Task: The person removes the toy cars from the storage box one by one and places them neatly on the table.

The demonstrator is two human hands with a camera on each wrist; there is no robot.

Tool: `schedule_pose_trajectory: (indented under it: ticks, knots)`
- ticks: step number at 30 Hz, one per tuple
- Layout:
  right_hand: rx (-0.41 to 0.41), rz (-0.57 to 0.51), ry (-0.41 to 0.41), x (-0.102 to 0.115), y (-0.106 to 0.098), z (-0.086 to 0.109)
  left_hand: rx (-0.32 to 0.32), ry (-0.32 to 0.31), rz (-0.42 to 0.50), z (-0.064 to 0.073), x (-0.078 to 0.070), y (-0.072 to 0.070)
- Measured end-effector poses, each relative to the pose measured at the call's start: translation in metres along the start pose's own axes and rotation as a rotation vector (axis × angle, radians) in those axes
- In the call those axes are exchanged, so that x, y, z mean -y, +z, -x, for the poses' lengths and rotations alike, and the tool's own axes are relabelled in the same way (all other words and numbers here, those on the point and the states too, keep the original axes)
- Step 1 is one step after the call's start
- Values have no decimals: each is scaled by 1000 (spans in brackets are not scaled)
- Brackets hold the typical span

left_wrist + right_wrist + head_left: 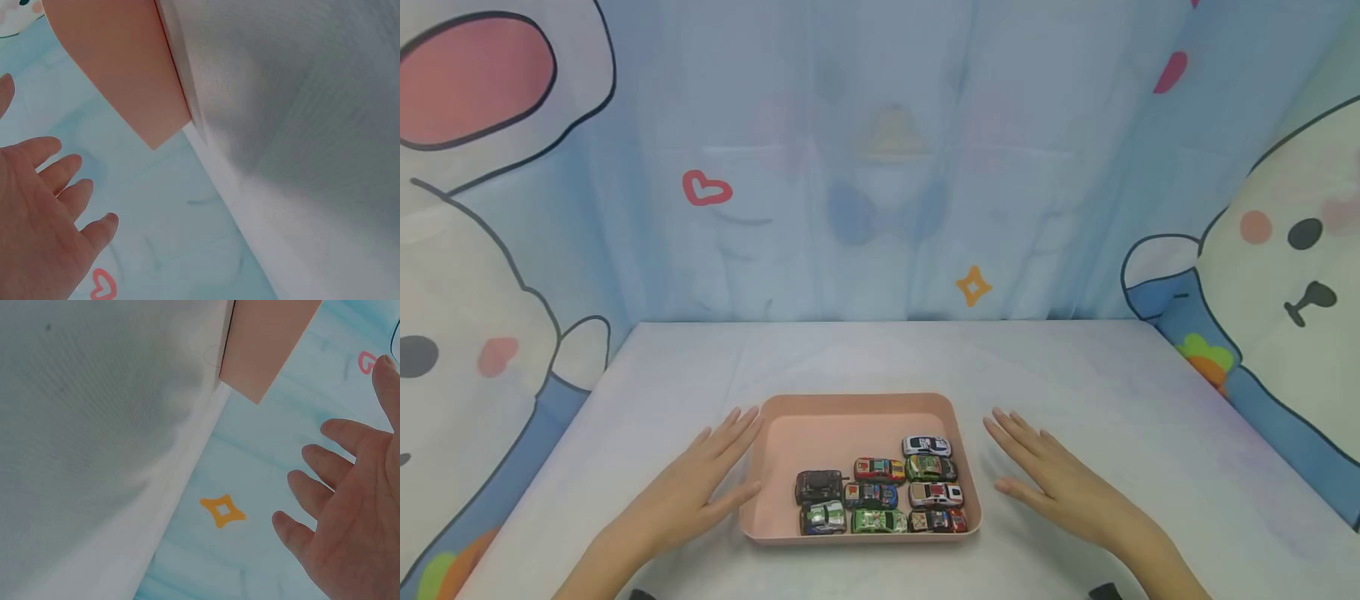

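A shallow pink tray (820, 425) lies on the white table, holding several toy cars in its right and front part. Among them are a black car (818, 487), a green car (878, 522), a red and yellow car (880, 470) and a white and black car (927, 446). My left hand (696, 483) is beside the tray's left side, fingers extended, thumb near the rim. On the other side, my right hand (1056, 487) is apart from the tray with straight fingers. Both wrist views show the palms holding nothing, near the tray's outer wall (119, 62).
The white table (1037, 367) extends around the tray to the back and both sides. Behind it hangs a blue curtain (880, 250) printed with cartoon animals, a heart and a star.
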State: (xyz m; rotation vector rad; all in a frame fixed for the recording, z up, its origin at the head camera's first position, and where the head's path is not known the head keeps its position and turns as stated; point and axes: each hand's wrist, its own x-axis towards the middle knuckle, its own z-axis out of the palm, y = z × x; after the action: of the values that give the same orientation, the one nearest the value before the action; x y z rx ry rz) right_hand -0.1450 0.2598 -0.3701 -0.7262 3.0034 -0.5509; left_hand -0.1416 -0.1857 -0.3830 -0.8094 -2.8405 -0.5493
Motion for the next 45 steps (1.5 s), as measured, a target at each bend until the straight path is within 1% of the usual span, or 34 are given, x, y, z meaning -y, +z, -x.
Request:
schedule_pose_trajectory:
  ticks: [4,7,9,13,15,18,21,24,26,30,33,36,38,41,45]
  knots:
    - [-3,14,-4,2,1,-1,3,2,20,0,1,1]
    - [-22,29,-22,4,4,-3,19,-15,59,0,2,3]
    - [-31,34,-28,7,6,-5,42,-48,89,-1,3,4]
    - [-56,11,-60,11,12,-12,102,-114,155,0,6,6]
    - [-70,-4,-88,11,14,-15,126,-131,192,1,8,6]
    - [-105,-27,-146,12,17,-20,146,-129,256,1,12,6]
    - [-119,-43,-194,13,19,-27,160,-110,313,1,16,6]
    - [-76,-62,-214,17,20,-33,184,-97,359,1,20,6]
    - [-39,-70,-207,20,20,-36,204,-82,397,1,22,6]
    - [17,-62,-198,25,21,-38,240,-44,533,1,27,8]
    - [30,-13,-250,27,21,-39,259,-42,613,1,30,9]
    - [48,24,-314,31,22,-40,274,-42,636,1,31,9]
    - [53,39,-340,33,23,-41,283,-37,638,1,31,9]
    - [53,49,-343,35,25,-42,288,-32,622,0,29,10]
    - [29,82,-343,37,28,-43,269,-10,585,0,28,11]
